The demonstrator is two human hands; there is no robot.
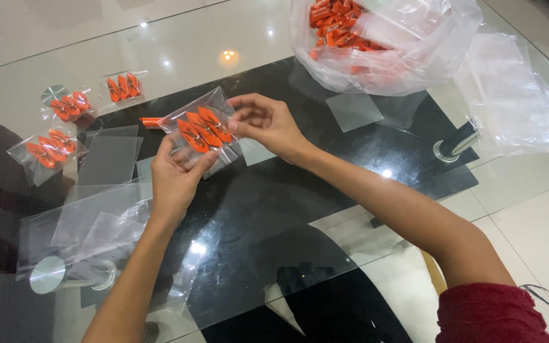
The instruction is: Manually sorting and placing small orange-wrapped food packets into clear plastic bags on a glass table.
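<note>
A: What do the hands hold?
B: Left hand (pixel 174 178) and right hand (pixel 268 122) both grip a clear pouch (pixel 203 132) of three orange sweets, above the glass worktop (pixel 325 190), near the big bag (pixel 382 44).

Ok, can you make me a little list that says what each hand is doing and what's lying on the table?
left hand: holds the lower end of a small clear bag with three orange pieces inside
right hand: pinches the same bag's upper right edge
filled bags: three more at the left
loose orange piece: on the table beside the held bag
empty clear bags: piled at the left
big plastic bag: at the top, many orange pieces inside
table: glass
</note>
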